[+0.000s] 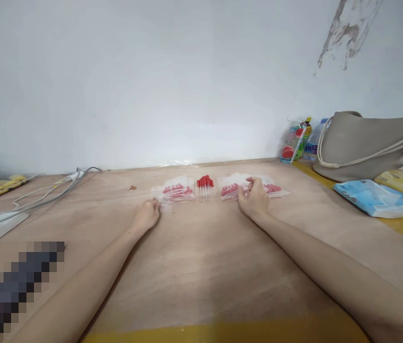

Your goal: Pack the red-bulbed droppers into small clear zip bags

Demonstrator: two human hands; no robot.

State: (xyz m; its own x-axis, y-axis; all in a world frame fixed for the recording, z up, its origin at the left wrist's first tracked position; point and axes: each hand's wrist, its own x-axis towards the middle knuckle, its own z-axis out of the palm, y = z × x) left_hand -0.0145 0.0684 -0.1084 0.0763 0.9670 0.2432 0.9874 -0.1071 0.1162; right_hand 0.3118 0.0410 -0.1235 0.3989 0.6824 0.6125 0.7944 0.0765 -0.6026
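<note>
Resting on bagged picks (230, 189), right hand (254, 200), picks lying crosswise

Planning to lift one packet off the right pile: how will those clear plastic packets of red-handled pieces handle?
Probably floppy and light: the clear plastic packets of red-handled pieces lie thin and flat. Likely slippery too: glossy film, loosely overlapped under the right hand.

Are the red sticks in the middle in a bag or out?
Out. The red-tipped sticks look bare on the table, with no plastic around them.
</note>
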